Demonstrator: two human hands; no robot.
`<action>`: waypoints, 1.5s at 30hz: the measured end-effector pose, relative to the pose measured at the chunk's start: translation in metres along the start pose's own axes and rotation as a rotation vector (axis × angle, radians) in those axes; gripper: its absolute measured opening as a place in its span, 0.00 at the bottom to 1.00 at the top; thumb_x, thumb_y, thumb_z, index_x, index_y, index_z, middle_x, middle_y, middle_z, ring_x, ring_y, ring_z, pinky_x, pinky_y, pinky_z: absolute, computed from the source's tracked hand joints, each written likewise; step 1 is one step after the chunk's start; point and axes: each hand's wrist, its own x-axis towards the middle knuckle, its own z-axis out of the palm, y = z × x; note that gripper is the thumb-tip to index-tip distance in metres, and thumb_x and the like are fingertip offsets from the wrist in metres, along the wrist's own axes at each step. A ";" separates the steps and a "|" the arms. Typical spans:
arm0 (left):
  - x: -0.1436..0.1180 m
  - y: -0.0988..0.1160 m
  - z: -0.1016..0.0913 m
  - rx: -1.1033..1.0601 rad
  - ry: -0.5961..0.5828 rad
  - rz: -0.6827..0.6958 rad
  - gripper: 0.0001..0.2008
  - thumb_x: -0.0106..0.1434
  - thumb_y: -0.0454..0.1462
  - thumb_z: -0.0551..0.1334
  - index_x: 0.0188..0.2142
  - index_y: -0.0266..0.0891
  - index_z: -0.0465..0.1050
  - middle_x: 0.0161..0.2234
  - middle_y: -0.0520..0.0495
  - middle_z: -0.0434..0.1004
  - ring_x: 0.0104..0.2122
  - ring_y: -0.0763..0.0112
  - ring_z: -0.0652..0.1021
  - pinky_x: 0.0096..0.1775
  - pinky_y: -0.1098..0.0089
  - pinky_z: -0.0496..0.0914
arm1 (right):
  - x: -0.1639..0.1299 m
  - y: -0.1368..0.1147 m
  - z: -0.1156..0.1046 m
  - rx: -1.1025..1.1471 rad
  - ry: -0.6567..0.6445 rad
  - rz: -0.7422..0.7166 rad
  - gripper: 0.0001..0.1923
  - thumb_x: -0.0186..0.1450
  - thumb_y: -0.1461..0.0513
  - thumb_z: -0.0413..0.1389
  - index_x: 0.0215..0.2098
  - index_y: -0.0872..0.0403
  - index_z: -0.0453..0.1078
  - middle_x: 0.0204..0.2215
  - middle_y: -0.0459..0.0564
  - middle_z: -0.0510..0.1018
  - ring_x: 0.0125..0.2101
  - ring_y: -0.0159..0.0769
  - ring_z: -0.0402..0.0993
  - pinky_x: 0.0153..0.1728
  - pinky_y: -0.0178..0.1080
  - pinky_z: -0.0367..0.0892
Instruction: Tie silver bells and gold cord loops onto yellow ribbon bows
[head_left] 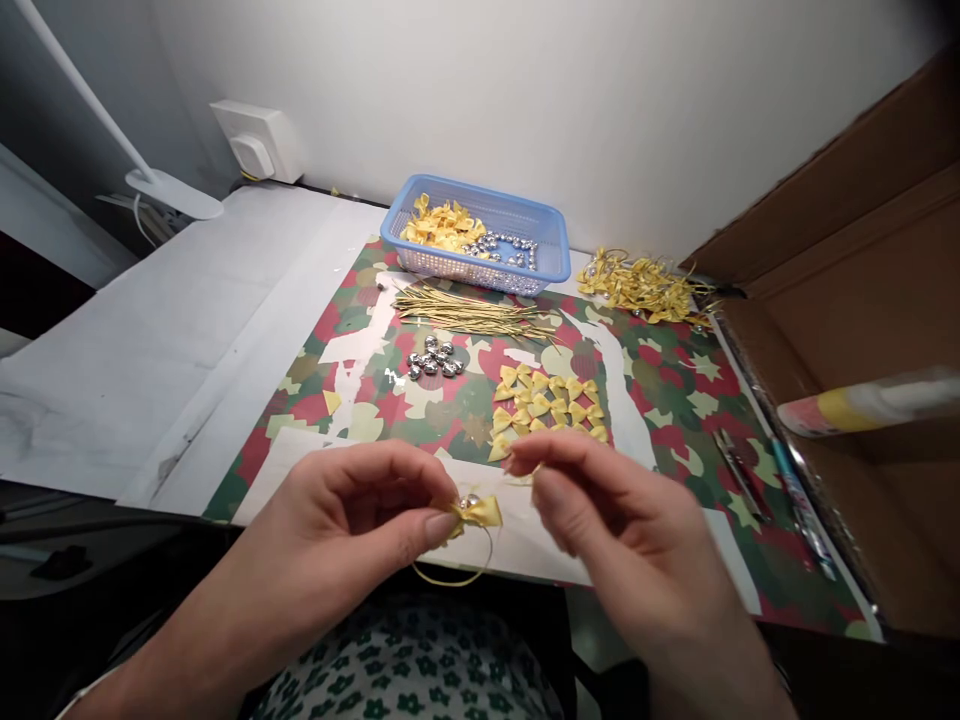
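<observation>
Pinching small yellow satin ribbon bow [477, 512] with silver bell in my left hand [360, 510] above the table edge, right hand [592, 500] gripping thin gold cord [480, 560]; best pulled taut, bow centred.

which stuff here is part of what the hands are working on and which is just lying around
In use:
- left hand, pinching the yellow bow with a small bell and gold cord loop
- right hand, holding the cord end
- loose bows, silver bells, gold cords, blue basket, finished pile

Lying about:
- pens
- cardboard box
- lamp
- wall socket
</observation>
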 end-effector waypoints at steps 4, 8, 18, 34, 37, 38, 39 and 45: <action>0.002 -0.004 -0.002 -0.059 0.010 -0.015 0.05 0.61 0.34 0.74 0.34 0.47 0.84 0.33 0.56 0.85 0.33 0.77 0.82 0.35 0.84 0.75 | 0.005 -0.006 -0.008 0.087 0.137 -0.097 0.17 0.74 0.69 0.53 0.53 0.41 0.74 0.36 0.41 0.81 0.23 0.22 0.72 0.24 0.26 0.70; 0.003 -0.007 -0.002 -0.031 -0.016 0.050 0.07 0.62 0.32 0.73 0.36 0.49 0.86 0.33 0.55 0.85 0.34 0.74 0.82 0.35 0.82 0.76 | 0.000 -0.012 -0.002 0.046 0.040 -0.206 0.18 0.72 0.73 0.54 0.52 0.46 0.73 0.34 0.41 0.81 0.30 0.25 0.79 0.29 0.25 0.75; -0.002 0.000 0.005 0.219 0.094 0.235 0.09 0.63 0.31 0.70 0.35 0.49 0.85 0.38 0.54 0.86 0.40 0.71 0.83 0.40 0.81 0.78 | -0.001 -0.009 -0.008 -0.428 -0.079 -0.451 0.21 0.67 0.78 0.52 0.49 0.52 0.75 0.36 0.46 0.71 0.34 0.26 0.71 0.35 0.27 0.71; 0.005 0.000 0.009 0.301 0.159 0.295 0.07 0.63 0.32 0.68 0.33 0.45 0.85 0.38 0.51 0.87 0.40 0.67 0.85 0.40 0.78 0.80 | -0.022 -0.015 0.011 -0.547 0.033 -0.431 0.10 0.67 0.74 0.57 0.42 0.55 0.74 0.26 0.45 0.66 0.25 0.30 0.63 0.25 0.35 0.62; 0.005 0.000 0.009 0.270 0.158 0.272 0.06 0.63 0.32 0.69 0.33 0.45 0.85 0.37 0.51 0.87 0.39 0.68 0.84 0.40 0.78 0.80 | -0.023 -0.014 0.018 -0.540 0.062 -0.387 0.10 0.67 0.74 0.57 0.40 0.56 0.74 0.25 0.45 0.66 0.24 0.31 0.63 0.25 0.35 0.61; 0.005 0.000 0.009 0.259 0.159 0.263 0.06 0.63 0.32 0.69 0.33 0.45 0.85 0.37 0.51 0.87 0.39 0.68 0.84 0.40 0.78 0.80 | -0.023 -0.013 0.019 -0.542 0.065 -0.371 0.10 0.67 0.74 0.56 0.39 0.55 0.74 0.25 0.45 0.66 0.24 0.30 0.63 0.24 0.35 0.60; 0.004 0.000 0.009 0.249 0.161 0.254 0.06 0.63 0.32 0.69 0.33 0.45 0.85 0.37 0.51 0.87 0.39 0.68 0.84 0.40 0.78 0.80 | -0.023 -0.012 0.020 -0.545 0.064 -0.358 0.10 0.67 0.74 0.56 0.39 0.55 0.74 0.25 0.45 0.66 0.24 0.30 0.63 0.24 0.35 0.60; 0.003 -0.001 0.007 0.236 0.143 0.234 0.06 0.63 0.33 0.69 0.33 0.46 0.85 0.37 0.51 0.87 0.39 0.68 0.84 0.41 0.78 0.80 | -0.024 -0.010 0.022 -0.549 0.081 -0.349 0.10 0.68 0.73 0.55 0.37 0.54 0.73 0.24 0.45 0.65 0.23 0.30 0.61 0.23 0.35 0.58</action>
